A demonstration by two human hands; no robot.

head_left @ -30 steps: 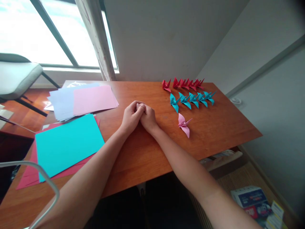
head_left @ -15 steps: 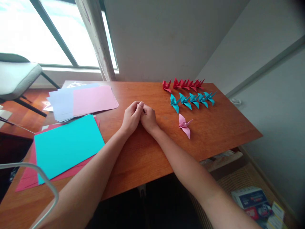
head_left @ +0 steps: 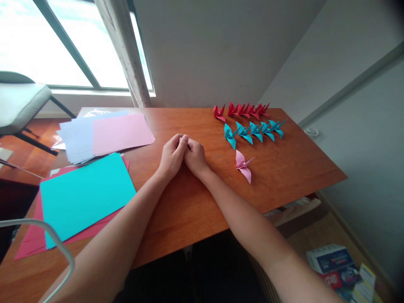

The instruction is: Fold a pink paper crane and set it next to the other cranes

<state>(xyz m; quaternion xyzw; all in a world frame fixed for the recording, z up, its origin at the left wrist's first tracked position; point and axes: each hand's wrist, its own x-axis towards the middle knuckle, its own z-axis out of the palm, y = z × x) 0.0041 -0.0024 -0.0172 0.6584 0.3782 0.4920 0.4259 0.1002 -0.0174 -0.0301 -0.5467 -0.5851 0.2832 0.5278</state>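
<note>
My left hand [head_left: 171, 156] and my right hand [head_left: 196, 157] rest together in the middle of the wooden table [head_left: 284, 168], fingers curled and touching each other. Nothing shows inside them. To the right of my right hand lies a pink paper crane [head_left: 243, 165]. Behind it runs a row of several blue paper cranes [head_left: 254, 131], and behind that a row of several red paper cranes [head_left: 243, 110]. On the left lie a turquoise sheet [head_left: 83, 195] on red sheets [head_left: 28, 242], and a stack of pink paper [head_left: 121, 132] and pale blue paper [head_left: 75, 136].
A grey chair [head_left: 19, 103] stands at the far left by the window. A curved metal tube [head_left: 53, 240] crosses the lower left. Boxes [head_left: 334, 263] lie on the floor at the lower right. A wall runs along the table's far and right sides.
My hands have stayed clasped in the same spot; the fingers shifted slightly. The view has drifted a little to the right.
</note>
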